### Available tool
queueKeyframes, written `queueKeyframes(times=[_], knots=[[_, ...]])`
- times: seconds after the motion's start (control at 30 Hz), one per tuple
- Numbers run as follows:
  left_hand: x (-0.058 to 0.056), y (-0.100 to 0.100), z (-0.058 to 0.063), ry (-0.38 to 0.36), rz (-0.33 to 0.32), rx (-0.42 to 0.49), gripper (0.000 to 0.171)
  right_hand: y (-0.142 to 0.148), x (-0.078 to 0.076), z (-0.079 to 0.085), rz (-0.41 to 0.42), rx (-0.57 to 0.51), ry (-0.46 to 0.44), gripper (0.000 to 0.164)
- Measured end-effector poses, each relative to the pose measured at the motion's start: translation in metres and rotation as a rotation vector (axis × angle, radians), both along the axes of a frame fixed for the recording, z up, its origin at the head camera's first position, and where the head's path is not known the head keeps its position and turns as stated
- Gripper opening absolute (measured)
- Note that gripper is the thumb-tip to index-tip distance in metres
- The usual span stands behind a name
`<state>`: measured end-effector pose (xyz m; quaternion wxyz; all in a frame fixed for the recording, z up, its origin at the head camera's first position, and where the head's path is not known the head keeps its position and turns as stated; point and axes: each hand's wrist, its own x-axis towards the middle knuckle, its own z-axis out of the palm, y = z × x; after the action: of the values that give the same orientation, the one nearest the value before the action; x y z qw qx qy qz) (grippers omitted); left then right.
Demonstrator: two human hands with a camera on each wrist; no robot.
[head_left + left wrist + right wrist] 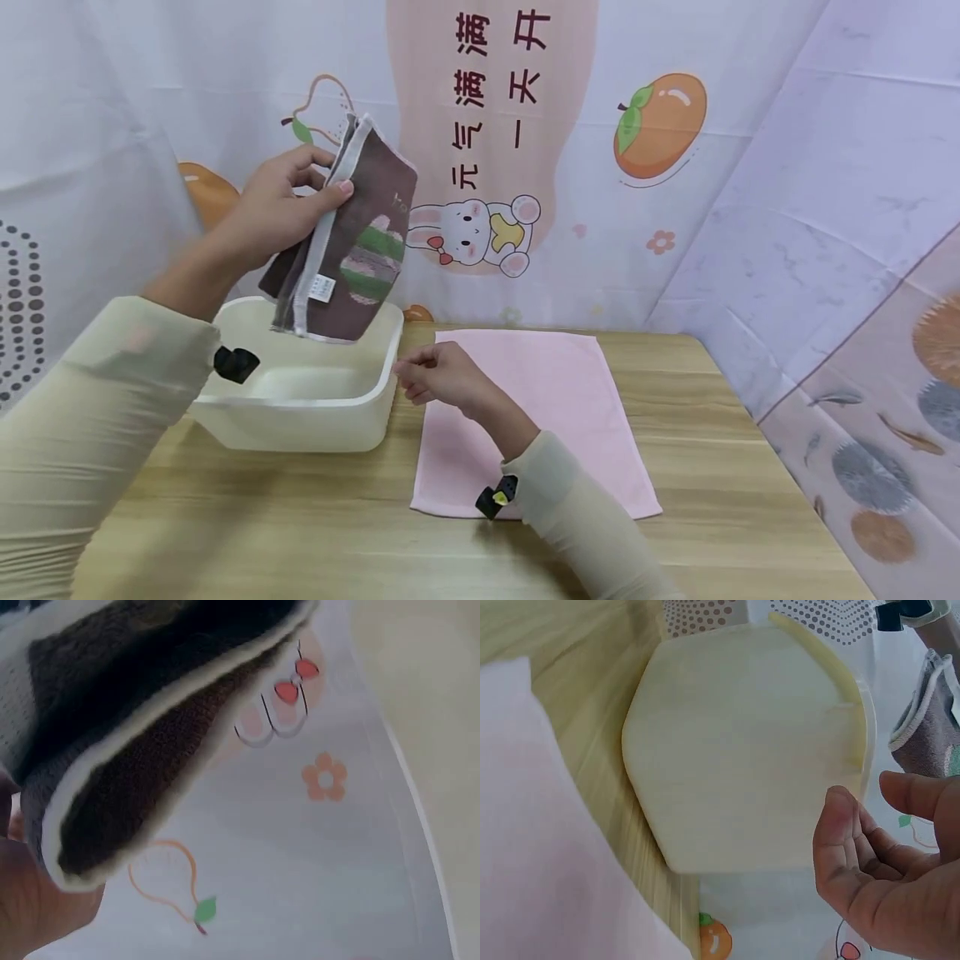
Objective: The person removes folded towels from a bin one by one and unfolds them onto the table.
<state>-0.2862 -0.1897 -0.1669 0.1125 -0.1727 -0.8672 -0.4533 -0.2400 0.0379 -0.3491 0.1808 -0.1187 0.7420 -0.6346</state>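
Observation:
A folded brown towel [371,242] with white edging, a small white label and a green-and-pink pattern hangs above the white basin [292,425]. My left hand [281,200] grips it by its upper left edge, the thumb on the near face. In the left wrist view the towel's folded layers [142,772] fill the upper left. My right hand [442,375] holds nothing, its fingers loosely bent, beside the basin's right rim and over the pink towel [547,417]. In the right wrist view a gap shows between the thumb and fingers [836,825].
The pink towel lies flat on the wooden table [712,467], to the right of the basin. A printed curtain [570,275] hangs along the table's back edge, and patterned cloth [825,250] covers the right side.

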Motion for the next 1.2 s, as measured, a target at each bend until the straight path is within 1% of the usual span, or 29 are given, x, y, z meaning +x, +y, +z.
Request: queueKeyframes(times=[0.1,0.13,0.3,0.43,0.53,0.73,0.9,1.07,1.2], knots=[[0.003,0.010,-0.003,0.011,0.018,0.027,0.034,0.011,-0.002,0.001,-0.007,0.047,0.025,0.024],[0.005,0.014,-0.003,0.008,0.016,0.042,0.035,0.015,-0.003,0.001,-0.012,0.062,0.034,0.023],[0.010,0.028,-0.011,-0.038,-0.027,0.141,0.034,0.036,-0.006,0.001,-0.020,0.150,0.077,0.026],[0.012,0.038,-0.021,-0.082,-0.051,0.221,0.032,0.050,-0.008,0.001,-0.020,0.203,0.102,0.025],[0.014,0.046,-0.029,-0.114,-0.057,0.257,0.032,0.059,-0.009,-0.001,-0.028,0.254,0.132,0.023],[0.020,0.061,-0.043,-0.176,-0.046,0.311,0.029,0.079,-0.014,-0.006,-0.074,0.383,0.203,0.019],[0.023,0.077,-0.057,-0.200,-0.045,0.346,0.030,0.100,-0.020,-0.012,-0.105,0.509,0.260,0.020],[0.029,0.097,-0.074,-0.214,-0.061,0.372,0.031,0.126,-0.025,-0.018,-0.125,0.670,0.344,0.022],[0.036,0.113,-0.085,-0.234,-0.088,0.397,0.028,0.147,-0.030,-0.021,-0.115,0.771,0.389,0.026]])
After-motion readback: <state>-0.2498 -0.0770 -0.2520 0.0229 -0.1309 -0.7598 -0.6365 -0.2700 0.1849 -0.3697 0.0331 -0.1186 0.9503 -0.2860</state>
